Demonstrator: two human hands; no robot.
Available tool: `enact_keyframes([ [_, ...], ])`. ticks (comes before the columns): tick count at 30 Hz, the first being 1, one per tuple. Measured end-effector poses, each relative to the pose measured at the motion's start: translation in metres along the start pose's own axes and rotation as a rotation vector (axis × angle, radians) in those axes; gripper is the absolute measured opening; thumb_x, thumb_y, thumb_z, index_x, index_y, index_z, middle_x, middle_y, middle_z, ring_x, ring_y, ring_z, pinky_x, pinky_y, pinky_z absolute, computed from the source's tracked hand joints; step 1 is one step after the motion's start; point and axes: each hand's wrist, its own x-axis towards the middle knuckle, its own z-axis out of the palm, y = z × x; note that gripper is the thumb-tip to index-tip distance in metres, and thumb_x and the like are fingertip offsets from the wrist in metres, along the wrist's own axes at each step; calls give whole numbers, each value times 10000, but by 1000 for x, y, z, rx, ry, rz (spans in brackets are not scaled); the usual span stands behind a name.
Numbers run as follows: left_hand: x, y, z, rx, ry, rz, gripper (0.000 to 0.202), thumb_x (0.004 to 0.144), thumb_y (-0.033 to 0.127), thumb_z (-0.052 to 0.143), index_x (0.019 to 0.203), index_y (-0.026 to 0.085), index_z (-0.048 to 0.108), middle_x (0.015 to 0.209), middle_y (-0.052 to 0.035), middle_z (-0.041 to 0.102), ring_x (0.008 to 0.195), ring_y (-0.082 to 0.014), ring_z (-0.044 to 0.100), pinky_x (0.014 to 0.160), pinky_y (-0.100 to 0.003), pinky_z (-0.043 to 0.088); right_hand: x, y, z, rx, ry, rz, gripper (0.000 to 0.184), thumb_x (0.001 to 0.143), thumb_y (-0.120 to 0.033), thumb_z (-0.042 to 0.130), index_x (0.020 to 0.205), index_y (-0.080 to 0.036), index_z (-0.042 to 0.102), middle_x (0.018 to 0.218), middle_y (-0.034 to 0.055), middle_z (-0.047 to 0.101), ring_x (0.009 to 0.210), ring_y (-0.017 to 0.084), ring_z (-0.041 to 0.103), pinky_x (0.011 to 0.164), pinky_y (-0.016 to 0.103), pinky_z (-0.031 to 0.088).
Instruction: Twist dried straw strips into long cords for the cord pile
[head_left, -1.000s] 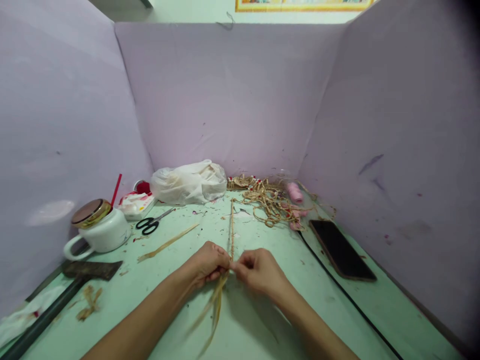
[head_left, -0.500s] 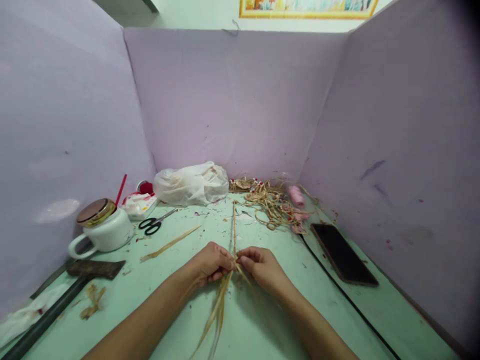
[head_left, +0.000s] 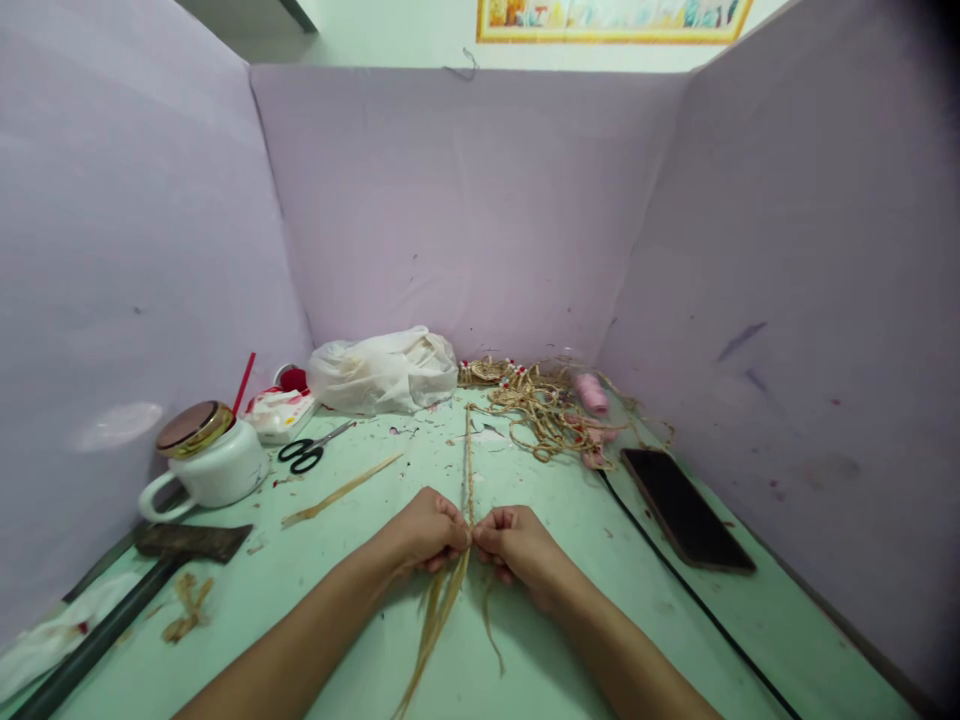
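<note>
A thin tan braid (head_left: pixel 469 455) runs straight away from me down the middle of the table, its far end lying near a heap of braided cord. At its near end my left hand (head_left: pixel 429 530) and my right hand (head_left: pixel 517 545) meet, both with fingers pinched on the fibre strands. Long loose strands (head_left: pixel 442 620) hang toward me from below my left fingers. One shorter strand (head_left: pixel 489 625) curls down beneath my right hand. The exact crossing of strands between the fingertips is hidden.
On the left are a hammer (head_left: pixel 191 545), a white mug (head_left: pixel 217 465), scissors (head_left: pixel 304 455) and a loose fibre strip (head_left: pixel 341 490). A plastic bag (head_left: pixel 382 372), tangled cord (head_left: pixel 544 415) and pink thread spool (head_left: pixel 592 393) lie behind. A phone (head_left: pixel 686 510) and black cable (head_left: pixel 675 575) are right.
My right hand has shifted slightly down and closed in on the left fingertips. The strand it holds has swung from a slant to hanging below the hand; the left strands bunch nearer the middle.
</note>
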Motion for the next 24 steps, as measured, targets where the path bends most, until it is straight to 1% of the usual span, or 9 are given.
enact_keyframes([
  [4, -11, 9, -2, 177, 53, -36, 84, 536, 173, 497, 458, 143, 497, 377, 20, 454, 295, -58, 295, 348, -209, 225, 1, 1, 0, 27, 3, 23, 102, 587, -142, 515, 503, -154, 458, 384, -49, 456, 314, 38, 286, 318, 185, 184],
  [7, -21, 14, 3, 332, 84, -35, 94, 558, 181, 496, 473, 145, 507, 410, 8, 470, 358, -79, 350, 398, -216, 267, 0, 1, 1, 70, 5, 35, 81, 588, -154, 511, 527, -154, 457, 404, -43, 479, 320, 33, 272, 324, 181, 149],
  [11, -31, 11, 25, 692, 307, 102, 155, 641, 211, 481, 539, 138, 572, 548, -55, 550, 543, -147, 498, 514, -238, 310, 0, 2, 1, 104, 33, 63, 65, 585, -150, 508, 545, -152, 456, 387, -62, 428, 319, 26, 258, 332, 175, 120],
  [14, -37, 6, 44, 827, 364, 159, 222, 700, 210, 432, 692, 139, 642, 688, -120, 604, 648, -211, 551, 581, -281, 332, -2, 1, 2, 104, 59, 58, 68, 587, -150, 515, 553, -155, 456, 369, -73, 392, 321, 31, 274, 335, 172, 121],
  [16, -39, 3, 50, 848, 348, 186, 232, 697, 199, 437, 736, 137, 656, 708, -142, 609, 664, -234, 558, 601, -302, 338, -2, 1, 3, 97, 60, 60, 73, 584, -150, 518, 545, -158, 456, 345, -81, 355, 316, 36, 273, 333, 176, 122],
  [18, -39, 4, 48, 826, 323, 213, 198, 681, 206, 466, 693, 139, 652, 661, -124, 598, 635, -223, 547, 593, -296, 335, -1, 2, 2, 99, 25, 60, 68, 571, -140, 513, 532, -157, 460, 339, -80, 353, 312, 38, 268, 330, 182, 125],
  [22, -31, 16, 23, 602, 327, 184, 244, 669, 307, 520, 493, 141, 549, 482, -34, 504, 491, -134, 465, 494, -235, 294, 3, 6, -4, 121, -84, 6, 54, 554, -134, 524, 509, -135, 494, 349, -72, 363, 317, 26, 244, 337, 187, 131],
  [23, -28, 18, 16, 490, 397, 166, 241, 676, 301, 509, 499, 140, 540, 475, -19, 498, 468, -115, 452, 475, -223, 290, 4, 6, -6, 128, -115, -2, 65, 562, -147, 532, 505, -129, 505, 346, -74, 349, 318, 24, 232, 339, 188, 125],
  [24, -25, 20, 11, 355, 385, 107, 208, 674, 285, 500, 535, 139, 548, 459, -2, 491, 418, -98, 430, 440, -213, 277, 4, 6, -8, 134, -147, -7, 83, 572, -164, 538, 503, -124, 516, 340, -76, 331, 317, 22, 219, 341, 190, 117],
])
